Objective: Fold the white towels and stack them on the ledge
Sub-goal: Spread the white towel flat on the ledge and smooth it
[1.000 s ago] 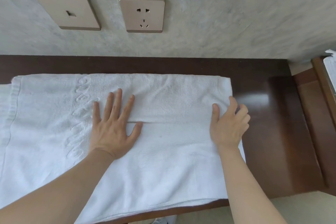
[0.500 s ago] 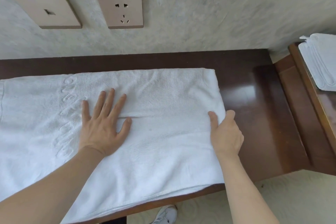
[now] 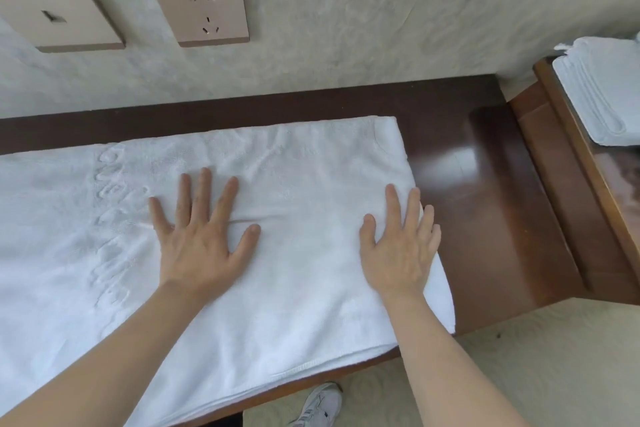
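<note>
While a white sneaker [image 3: 320,404] shows on the pale floor at about 6 o'clock, I see both forearms reach up from the bottom edge onto the white towel [image 3: 284,295], which lies spread over the dark wooden ledge [image 3: 485,218] and overhangs its near edge a little. My left hand [image 3: 202,239] lies palm down near the middle of the cloth, fingers spread and flat, gripping nothing, its thumb just below a shallow crease that runs across the towel. My right hand [image 3: 401,246] lies at about 3 o'clock from it, also flat with fingers loose and extended; its outer fingers reach the towel's right edge, beside bare glossy wood. An embossed wavy band runs down the fabric at 9 o'clock from the left hand. Farther off, at 2 o'clock, a stack of folded towels [image 3: 602,90] sits on a raised wooden surface. On the mottled wall at 11 o'clock hang a socket plate [image 3: 199,7] and a second plate [image 3: 55,10].
</note>
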Action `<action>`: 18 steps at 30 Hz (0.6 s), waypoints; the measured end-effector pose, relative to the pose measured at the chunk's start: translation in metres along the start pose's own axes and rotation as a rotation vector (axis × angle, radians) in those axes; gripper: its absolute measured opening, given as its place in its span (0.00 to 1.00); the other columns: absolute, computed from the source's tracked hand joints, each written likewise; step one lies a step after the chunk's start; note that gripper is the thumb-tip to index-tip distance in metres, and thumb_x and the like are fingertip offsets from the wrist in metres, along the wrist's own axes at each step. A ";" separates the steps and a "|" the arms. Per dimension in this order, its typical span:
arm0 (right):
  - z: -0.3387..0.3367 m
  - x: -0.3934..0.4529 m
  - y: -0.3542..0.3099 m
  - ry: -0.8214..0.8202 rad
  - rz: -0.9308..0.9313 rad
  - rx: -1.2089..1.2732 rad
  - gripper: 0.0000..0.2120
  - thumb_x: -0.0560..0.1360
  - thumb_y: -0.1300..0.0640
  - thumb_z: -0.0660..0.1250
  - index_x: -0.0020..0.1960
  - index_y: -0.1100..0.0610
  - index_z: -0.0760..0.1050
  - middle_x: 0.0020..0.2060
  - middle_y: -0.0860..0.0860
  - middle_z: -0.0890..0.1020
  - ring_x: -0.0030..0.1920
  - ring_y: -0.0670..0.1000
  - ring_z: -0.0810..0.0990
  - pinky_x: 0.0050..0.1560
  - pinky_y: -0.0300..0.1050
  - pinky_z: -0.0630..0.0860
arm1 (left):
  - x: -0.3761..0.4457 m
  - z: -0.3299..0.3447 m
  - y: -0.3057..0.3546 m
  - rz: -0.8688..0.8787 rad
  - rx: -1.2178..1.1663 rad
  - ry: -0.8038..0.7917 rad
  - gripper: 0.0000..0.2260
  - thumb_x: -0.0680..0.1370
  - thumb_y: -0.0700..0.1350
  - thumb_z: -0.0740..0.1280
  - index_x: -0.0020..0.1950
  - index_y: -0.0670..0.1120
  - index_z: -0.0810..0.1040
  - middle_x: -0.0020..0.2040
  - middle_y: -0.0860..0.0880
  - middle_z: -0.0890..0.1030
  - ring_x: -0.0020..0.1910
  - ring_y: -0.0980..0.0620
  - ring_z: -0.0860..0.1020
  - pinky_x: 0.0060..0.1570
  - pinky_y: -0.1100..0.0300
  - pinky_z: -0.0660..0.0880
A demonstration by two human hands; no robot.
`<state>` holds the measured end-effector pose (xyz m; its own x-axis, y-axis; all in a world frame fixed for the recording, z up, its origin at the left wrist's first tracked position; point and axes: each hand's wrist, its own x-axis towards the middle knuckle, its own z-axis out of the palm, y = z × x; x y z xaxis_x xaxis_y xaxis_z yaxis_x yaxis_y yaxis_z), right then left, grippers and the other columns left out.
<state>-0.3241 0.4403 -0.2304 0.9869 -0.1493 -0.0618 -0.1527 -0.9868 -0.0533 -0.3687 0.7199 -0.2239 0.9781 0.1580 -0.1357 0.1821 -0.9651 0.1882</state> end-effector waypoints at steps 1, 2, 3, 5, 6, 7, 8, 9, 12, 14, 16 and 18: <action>-0.001 0.000 -0.001 0.004 -0.003 -0.010 0.30 0.81 0.39 0.48 0.81 0.46 0.53 0.80 0.55 0.57 0.76 0.64 0.58 0.74 0.64 0.57 | 0.004 0.001 0.014 0.027 -0.031 0.001 0.34 0.78 0.69 0.45 0.82 0.57 0.52 0.83 0.47 0.49 0.81 0.44 0.44 0.74 0.33 0.40; 0.000 0.000 -0.001 0.007 -0.017 -0.014 0.30 0.81 0.39 0.49 0.81 0.46 0.53 0.80 0.55 0.57 0.76 0.64 0.59 0.74 0.64 0.57 | 0.008 0.004 0.032 0.085 -0.052 0.007 0.33 0.79 0.69 0.45 0.82 0.57 0.52 0.83 0.46 0.49 0.81 0.43 0.45 0.74 0.33 0.40; 0.001 0.000 -0.001 0.016 -0.027 -0.014 0.30 0.81 0.39 0.49 0.81 0.46 0.53 0.80 0.55 0.57 0.76 0.64 0.58 0.74 0.64 0.57 | 0.013 0.008 0.054 0.164 -0.058 0.006 0.33 0.79 0.69 0.44 0.82 0.57 0.52 0.83 0.46 0.49 0.81 0.43 0.45 0.75 0.33 0.41; 0.003 0.000 0.002 0.033 -0.016 -0.007 0.30 0.81 0.39 0.48 0.81 0.45 0.53 0.80 0.54 0.55 0.77 0.63 0.57 0.75 0.63 0.57 | 0.029 0.017 0.098 0.319 -0.039 -0.034 0.33 0.79 0.68 0.39 0.82 0.57 0.48 0.82 0.46 0.43 0.81 0.44 0.40 0.75 0.35 0.39; 0.004 0.000 0.003 0.040 -0.013 0.003 0.30 0.81 0.38 0.48 0.81 0.45 0.53 0.81 0.54 0.54 0.78 0.63 0.57 0.75 0.63 0.57 | 0.038 0.022 0.117 0.375 -0.007 -0.049 0.32 0.80 0.68 0.37 0.82 0.57 0.45 0.82 0.47 0.40 0.80 0.44 0.36 0.75 0.35 0.38; 0.004 -0.001 0.002 0.044 -0.018 0.011 0.30 0.81 0.38 0.48 0.81 0.45 0.53 0.81 0.53 0.52 0.78 0.62 0.56 0.75 0.63 0.56 | 0.049 0.024 0.131 0.406 0.031 -0.054 0.32 0.80 0.67 0.35 0.82 0.57 0.41 0.82 0.47 0.37 0.79 0.44 0.34 0.74 0.35 0.36; 0.004 -0.002 0.002 0.046 -0.021 0.013 0.30 0.81 0.39 0.47 0.81 0.45 0.52 0.81 0.53 0.50 0.79 0.62 0.54 0.76 0.63 0.55 | 0.061 0.027 0.142 0.425 0.062 -0.055 0.31 0.80 0.66 0.35 0.81 0.57 0.39 0.81 0.47 0.37 0.79 0.43 0.33 0.74 0.35 0.35; 0.005 -0.002 0.003 0.044 -0.016 0.014 0.30 0.81 0.39 0.47 0.81 0.45 0.51 0.82 0.53 0.49 0.79 0.61 0.53 0.76 0.63 0.54 | 0.073 0.030 0.150 0.444 0.082 -0.048 0.30 0.80 0.65 0.35 0.81 0.57 0.38 0.82 0.47 0.37 0.79 0.43 0.33 0.73 0.34 0.35; 0.005 -0.001 0.004 0.043 0.014 0.033 0.31 0.81 0.39 0.47 0.82 0.45 0.49 0.82 0.52 0.49 0.80 0.59 0.52 0.77 0.62 0.53 | 0.109 0.033 0.163 0.487 0.107 -0.033 0.29 0.80 0.65 0.35 0.80 0.59 0.38 0.82 0.48 0.39 0.80 0.42 0.35 0.72 0.32 0.35; 0.006 -0.001 0.004 0.039 0.020 0.042 0.31 0.81 0.39 0.48 0.82 0.46 0.49 0.82 0.52 0.50 0.80 0.59 0.52 0.77 0.62 0.53 | 0.128 0.031 0.168 0.488 0.109 -0.035 0.29 0.79 0.66 0.35 0.80 0.61 0.39 0.82 0.50 0.40 0.80 0.43 0.37 0.72 0.31 0.36; 0.008 -0.001 0.005 0.043 0.023 0.053 0.31 0.81 0.39 0.48 0.82 0.46 0.49 0.82 0.52 0.50 0.80 0.58 0.53 0.77 0.62 0.53 | 0.144 0.029 0.176 0.479 0.129 -0.033 0.29 0.79 0.67 0.34 0.80 0.61 0.39 0.82 0.51 0.41 0.80 0.44 0.39 0.72 0.31 0.37; 0.009 0.000 0.006 0.047 0.017 0.061 0.32 0.81 0.39 0.49 0.82 0.46 0.49 0.81 0.52 0.51 0.80 0.58 0.53 0.77 0.61 0.53 | 0.155 0.028 0.182 0.468 0.134 -0.039 0.29 0.79 0.67 0.34 0.80 0.61 0.39 0.82 0.52 0.41 0.81 0.44 0.41 0.72 0.31 0.38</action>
<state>-0.3255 0.4354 -0.2396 0.9853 -0.1703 -0.0160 -0.1710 -0.9787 -0.1133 -0.1870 0.5625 -0.2377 0.9468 -0.3047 -0.1033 -0.2934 -0.9495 0.1114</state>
